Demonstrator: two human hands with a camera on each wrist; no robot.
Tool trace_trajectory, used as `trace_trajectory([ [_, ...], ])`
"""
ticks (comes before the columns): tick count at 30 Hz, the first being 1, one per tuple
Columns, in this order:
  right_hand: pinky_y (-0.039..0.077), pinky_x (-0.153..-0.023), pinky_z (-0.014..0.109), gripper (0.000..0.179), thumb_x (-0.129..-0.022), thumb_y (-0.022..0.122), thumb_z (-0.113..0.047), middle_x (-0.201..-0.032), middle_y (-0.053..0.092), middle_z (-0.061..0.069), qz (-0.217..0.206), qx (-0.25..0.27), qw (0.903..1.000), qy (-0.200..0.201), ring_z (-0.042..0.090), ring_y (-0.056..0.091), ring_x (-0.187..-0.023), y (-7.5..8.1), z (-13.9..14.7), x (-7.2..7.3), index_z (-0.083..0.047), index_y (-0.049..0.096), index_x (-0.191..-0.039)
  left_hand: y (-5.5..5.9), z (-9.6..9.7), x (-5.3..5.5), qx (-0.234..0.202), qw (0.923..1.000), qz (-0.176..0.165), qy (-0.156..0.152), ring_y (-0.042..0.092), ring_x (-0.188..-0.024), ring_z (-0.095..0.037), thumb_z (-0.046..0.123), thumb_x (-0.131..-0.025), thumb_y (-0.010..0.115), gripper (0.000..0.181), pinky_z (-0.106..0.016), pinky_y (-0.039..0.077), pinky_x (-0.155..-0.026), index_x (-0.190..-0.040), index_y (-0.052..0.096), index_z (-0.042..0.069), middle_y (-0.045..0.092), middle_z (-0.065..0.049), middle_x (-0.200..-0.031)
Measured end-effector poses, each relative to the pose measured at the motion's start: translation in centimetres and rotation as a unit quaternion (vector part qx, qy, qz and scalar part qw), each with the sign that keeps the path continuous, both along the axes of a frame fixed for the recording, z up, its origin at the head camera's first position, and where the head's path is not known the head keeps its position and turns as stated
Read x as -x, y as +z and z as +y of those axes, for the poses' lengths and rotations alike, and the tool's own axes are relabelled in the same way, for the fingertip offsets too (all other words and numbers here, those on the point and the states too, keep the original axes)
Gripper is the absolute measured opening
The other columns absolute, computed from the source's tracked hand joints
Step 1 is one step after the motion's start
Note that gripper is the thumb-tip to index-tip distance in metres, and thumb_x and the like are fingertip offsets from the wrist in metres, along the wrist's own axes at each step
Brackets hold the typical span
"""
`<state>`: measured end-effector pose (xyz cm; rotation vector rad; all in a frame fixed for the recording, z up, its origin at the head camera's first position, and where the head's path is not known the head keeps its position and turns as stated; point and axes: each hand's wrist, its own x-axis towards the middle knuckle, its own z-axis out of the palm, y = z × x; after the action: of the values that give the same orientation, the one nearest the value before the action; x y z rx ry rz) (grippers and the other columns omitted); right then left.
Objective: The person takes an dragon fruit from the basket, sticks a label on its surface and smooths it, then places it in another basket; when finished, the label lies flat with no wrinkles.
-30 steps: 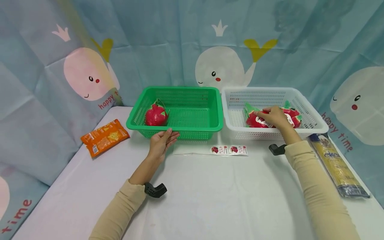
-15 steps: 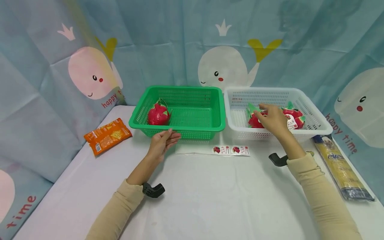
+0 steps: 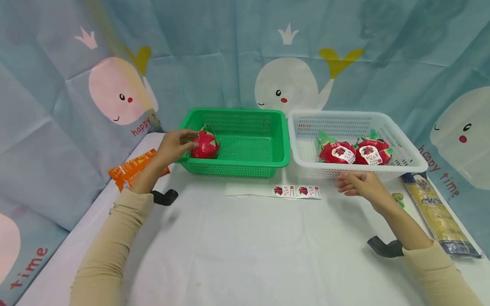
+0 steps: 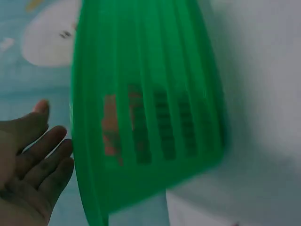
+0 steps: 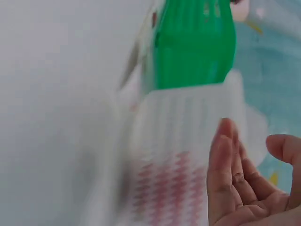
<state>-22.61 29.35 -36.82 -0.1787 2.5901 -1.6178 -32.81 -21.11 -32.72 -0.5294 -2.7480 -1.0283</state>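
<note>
Dragon fruit [image 3: 208, 147] lies in the left end of the green basket [image 3: 245, 163], no label showing on its visible side. The left hand [image 3: 173, 145] hovers at its left, wide and gripping nothing; whether fingertips touch the skin cannot be told. A pinch on one side only could let the round fruit roll along the basket, and too low a lift could snag the rim. The right hand [image 3: 361, 185], loose and holding nothing, hangs just in front of the white basket [image 3: 314, 165]; raised carelessly, it might knock that basket and jostle the left labelled fruit [image 3: 331, 152] and right labelled fruit [image 3: 383, 149]. On the counter [image 3: 249, 246], the label strip [image 3: 296, 191] lies near both baskets, where a sweeping wrist could shift or crease it. The orange packet [image 3: 128, 170] sits partly behind the left forearm, which could nudge it.
</note>
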Motion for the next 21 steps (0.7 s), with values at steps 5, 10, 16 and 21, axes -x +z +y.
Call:
trace_trajectory([
  [5, 0.055, -0.072, 0.022, 0.018, -0.097, 0.044, -0.025, -0.093, 0.072, -0.004, -0.072, 0.227, 0.9712, 0.007, 0.009, 0.069, -0.084, -1.4, 3.1, 0.3, -0.018, 0.061, -0.101, 0.5, -1.6, 4.1, 0.208, 0.9756, -0.013, -0.070, 0.040, -0.123, -0.042, -0.001, -0.081, 0.065, 0.057, -0.056, 0.034, -0.101, -0.133, 0.042, -0.003, 0.044, -0.024, -0.136],
  [10, 0.055, -0.074, 0.027, 0.017, -0.097, 0.044, -0.019, -0.096, 0.072, 0.005, -0.078, 0.359, 0.9299, 0.011, 0.017, 0.070, -0.087, -1.8, 3.9, 0.4, -0.011, 0.057, -0.106, 0.6, -1.1, 6.1, 0.279, 0.9532, -0.055, -0.103, 0.033, -0.128, -0.042, -0.009, -0.077, 0.064, 0.074, -0.054, 0.037, -0.101, -0.142, 0.031, 0.004, 0.033, -0.022, -0.144],
  [16, 0.055, -0.074, 0.028, 0.020, -0.098, 0.043, -0.018, -0.095, 0.072, 0.006, -0.070, 0.371, 0.9260, 0.012, 0.018, 0.070, -0.086, -2.3, 3.8, 0.6, -0.011, 0.060, -0.103, 0.2, 0.0, 7.4, 0.301, 0.9445, -0.077, -0.108, 0.022, -0.136, -0.040, -0.007, -0.072, 0.072, 0.090, -0.056, 0.035, -0.102, -0.145, 0.022, 0.007, 0.025, -0.022, -0.148],
  [21, 0.055, -0.074, 0.028, 0.021, -0.098, 0.043, -0.015, -0.094, 0.072, 0.007, -0.052, 0.381, 0.9228, 0.012, 0.018, 0.070, -0.085, -2.4, 4.0, 0.8, -0.008, 0.061, -0.103, -0.4, 2.2, 8.4, 0.250, 0.9522, -0.088, -0.152, 0.004, -0.140, -0.039, 0.002, -0.071, 0.077, 0.095, -0.056, 0.033, -0.103, -0.145, 0.019, 0.004, 0.018, -0.021, -0.150],
])
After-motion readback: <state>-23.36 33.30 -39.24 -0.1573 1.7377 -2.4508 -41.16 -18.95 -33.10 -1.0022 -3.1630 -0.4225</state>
